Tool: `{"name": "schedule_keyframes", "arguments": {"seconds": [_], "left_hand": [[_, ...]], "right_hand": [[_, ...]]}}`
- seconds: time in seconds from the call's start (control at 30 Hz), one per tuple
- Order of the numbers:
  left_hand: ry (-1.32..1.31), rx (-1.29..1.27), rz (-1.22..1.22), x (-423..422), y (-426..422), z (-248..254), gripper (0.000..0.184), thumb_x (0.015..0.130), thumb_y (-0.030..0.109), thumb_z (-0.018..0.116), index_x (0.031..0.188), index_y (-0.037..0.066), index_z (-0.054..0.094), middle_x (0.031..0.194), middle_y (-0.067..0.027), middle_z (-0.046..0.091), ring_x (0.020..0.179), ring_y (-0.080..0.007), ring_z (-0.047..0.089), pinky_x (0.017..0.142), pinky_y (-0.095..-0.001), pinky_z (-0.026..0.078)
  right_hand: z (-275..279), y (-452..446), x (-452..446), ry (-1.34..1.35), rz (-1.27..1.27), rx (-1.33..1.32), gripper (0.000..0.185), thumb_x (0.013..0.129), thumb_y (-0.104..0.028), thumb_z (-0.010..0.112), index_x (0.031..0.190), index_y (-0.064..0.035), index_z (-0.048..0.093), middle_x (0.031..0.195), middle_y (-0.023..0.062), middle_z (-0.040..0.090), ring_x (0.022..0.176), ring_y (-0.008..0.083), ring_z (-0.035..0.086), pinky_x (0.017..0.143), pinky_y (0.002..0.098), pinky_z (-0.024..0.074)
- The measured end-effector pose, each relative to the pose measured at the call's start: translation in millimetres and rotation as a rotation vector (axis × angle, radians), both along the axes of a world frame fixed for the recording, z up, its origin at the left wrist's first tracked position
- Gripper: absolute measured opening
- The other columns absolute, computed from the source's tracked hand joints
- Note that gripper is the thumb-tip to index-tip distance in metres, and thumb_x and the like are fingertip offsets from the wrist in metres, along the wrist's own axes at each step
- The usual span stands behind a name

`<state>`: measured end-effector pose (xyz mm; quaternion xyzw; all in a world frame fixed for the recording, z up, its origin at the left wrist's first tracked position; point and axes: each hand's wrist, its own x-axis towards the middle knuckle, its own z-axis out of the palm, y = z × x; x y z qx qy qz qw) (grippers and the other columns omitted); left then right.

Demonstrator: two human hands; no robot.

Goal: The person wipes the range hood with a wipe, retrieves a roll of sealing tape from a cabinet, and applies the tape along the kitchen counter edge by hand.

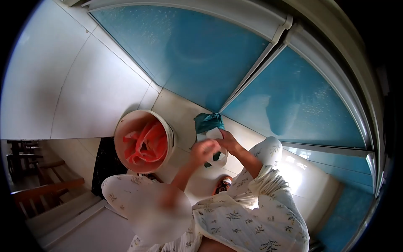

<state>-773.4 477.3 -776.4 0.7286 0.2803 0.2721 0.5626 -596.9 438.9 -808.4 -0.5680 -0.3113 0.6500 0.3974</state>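
My left hand, softened by motion, is closed at a looped white strip that hangs below my fingers. Beside it my right hand is closed on the same strip; whether it is paper or cloth I cannot tell. A rounded white part shows just above my fingers. Behind my hands is a crumpled teal cloth or bag, partly covered by them. To the left a whitish bucket holds a red plastic bag or liner.
Blue-panelled folding doors in white frames rise ahead and to the right. White tiled wall stands at the left, wooden furniture at the lower left. My patterned trouser legs and a dark patterned shoe are below my hands.
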Motion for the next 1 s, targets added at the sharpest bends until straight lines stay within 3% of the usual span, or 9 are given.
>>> {"name": "schedule_keyframes", "arguments": {"seconds": [0.07, 0.27, 0.3, 0.43, 0.53, 0.7, 0.77, 0.87, 1.0], "left_hand": [[0.073, -0.121, 0.254, -12.0, 25.9, -18.4, 0.033, 0.077, 0.006, 0.069, 0.109, 0.006, 0.063, 0.116, -0.0124, 0.061, 0.098, -0.0293, 0.062, 0.086, -0.0356, 0.049], [0.504, 0.604, 0.094, 6.2, 60.8, -31.3, 0.058, 0.069, 0.003, 0.068, 0.125, 0.016, 0.058, 0.142, -0.0141, 0.042, 0.127, -0.0406, 0.041, 0.098, -0.0426, 0.043], [0.523, 0.617, 0.098, 8.4, 62.6, -32.1, 0.059, 0.067, 0.0, 0.069, 0.124, 0.011, 0.059, 0.141, -0.0146, 0.043, 0.126, -0.0425, 0.042, 0.102, -0.0446, 0.04], [0.585, 0.428, 0.255, -2.7, 72.8, -77.4, 0.048, 0.069, -0.004, 0.065, 0.116, 0.002, 0.061, 0.131, -0.0192, 0.052, 0.114, -0.042, 0.051, 0.097, -0.0456, 0.044], [0.772, 0.17, 0.324, -23.1, 78.3, -85.2, 0.037, 0.076, -0.003, 0.06, 0.112, 0.005, 0.063, 0.123, -0.022, 0.056, 0.106, -0.0415, 0.056, 0.09, -0.0467, 0.048], [0.893, 0.066, 0.383, -36.2, 64.8, -99.7, 0.042, 0.076, -0.001, 0.064, 0.117, 0.002, 0.06, 0.121, -0.022, 0.055, 0.106, -0.0415, 0.055, 0.089, -0.0453, 0.048], [0.913, 0.002, 0.425, -32.5, 59.6, -95.6, 0.038, 0.075, 0.002, 0.065, 0.113, 0.002, 0.062, 0.119, -0.0222, 0.056, 0.107, -0.0418, 0.055, 0.09, -0.0462, 0.048], [0.603, 0.209, 0.548, -27.1, 52.5, -92.3, 0.037, 0.074, 0.002, 0.066, 0.111, 0.003, 0.062, 0.121, -0.0201, 0.055, 0.111, -0.0404, 0.053, 0.095, -0.0451, 0.044], [0.119, 0.497, 0.345, -10.4, 38.7, -52.6, 0.04, 0.072, 0.005, 0.068, 0.112, 0.006, 0.061, 0.125, -0.0156, 0.055, 0.117, -0.0354, 0.051, 0.102, -0.0477, 0.038]], "right_hand": [[1.6, -0.2, -1.3, -0.054, -0.005, -0.003, 0.036, 0.081, -0.009, 0.063, 0.117, -0.0022, 0.061, 0.096, 0.004, 0.065, 0.085, 0.0125, 0.06, 0.074, 0.0287, 0.0492], [14.5, 0.0, -8.7, -0.351, 0.055, 0.269, 0.035, 0.081, -0.003, 0.057, 0.115, -0.0003, 0.062, 0.086, 0.01, 0.066, 0.077, 0.0141, 0.06, 0.07, 0.0313, 0.0494], [20.0, 0.3, -6.9, -0.406, 0.083, 0.274, 0.033, 0.082, -0.002, 0.056, 0.114, 0.0, 0.062, 0.083, 0.0113, 0.065, 0.075, 0.0142, 0.06, 0.069, 0.0313, 0.0493], [44.6, -6.4, 7.7, -0.457, 0.092, 0.423, 0.024, 0.081, 0.001, 0.054, 0.104, 0.0011, 0.063, 0.077, 0.0143, 0.06, 0.072, 0.0137, 0.058, 0.067, 0.0299, 0.0484], [91.5, -15.3, 35.6, -0.393, 0.009, 0.406, 0.016, 0.083, 0.005, 0.051, 0.092, 0.0014, 0.064, 0.077, 0.0057, 0.062, 0.069, 0.0102, 0.054, 0.064, 0.0265, 0.0463], [128.2, -44.0, 56.0, -0.134, -0.345, 0.4, 0.021, 0.085, 0.003, 0.052, 0.099, 0.0027, 0.068, 0.094, 0.0007, 0.068, 0.085, 0.0102, 0.061, 0.076, 0.0237, 0.0482], [126.5, -48.8, 61.1, -0.083, -0.312, 0.464, 0.022, 0.087, 0.001, 0.054, 0.103, 0.0018, 0.068, 0.099, 0.0025, 0.068, 0.089, 0.0111, 0.062, 0.08, 0.0244, 0.0481], [125.0, -46.9, 52.8, -0.102, -0.266, 0.503, 0.023, 0.089, -0.004, 0.057, 0.11, 0.0008, 0.066, 0.097, 0.0023, 0.068, 0.087, 0.0099, 0.061, 0.08, 0.0246, 0.0474], [140.3, -18.6, 31.7, -0.146, -0.162, 0.476, 0.021, 0.094, -0.011, 0.056, 0.111, 0.0005, 0.062, 0.091, 0.0014, 0.066, 0.081, 0.0085, 0.059, 0.076, 0.0237, 0.0465]]}}
